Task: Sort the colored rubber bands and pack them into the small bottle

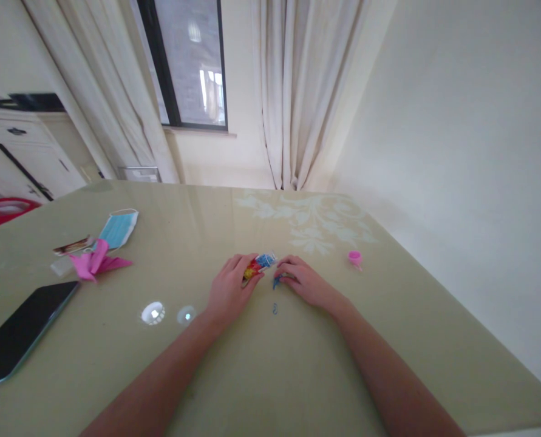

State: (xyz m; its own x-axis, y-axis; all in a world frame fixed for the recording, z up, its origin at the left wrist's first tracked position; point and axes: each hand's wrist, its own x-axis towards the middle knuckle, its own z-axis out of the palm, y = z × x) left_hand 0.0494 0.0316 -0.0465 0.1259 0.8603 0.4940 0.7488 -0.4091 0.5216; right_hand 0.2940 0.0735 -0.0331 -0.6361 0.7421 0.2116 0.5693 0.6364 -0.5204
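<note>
My left hand [234, 285] is closed around a small clear packet [265, 261] near the middle of the table. Red, yellow and blue bits that look like little rubber bands fill it, though their exact kind is too small to tell. Just right of the packet, my right hand [304, 280] pinches some small blue bands [277, 281] at the tabletop. A loose blue-grey band [274, 308] lies on the table a little nearer to me, apart from both hands.
On the glossy table [261, 376], a small pink cup-like piece [354, 258] stands to the right. At the left lie a pink folded-paper bird [96, 263], a blue face mask [119, 229] and a dark tablet or phone [27, 328]. A wall [470, 182] borders the right side.
</note>
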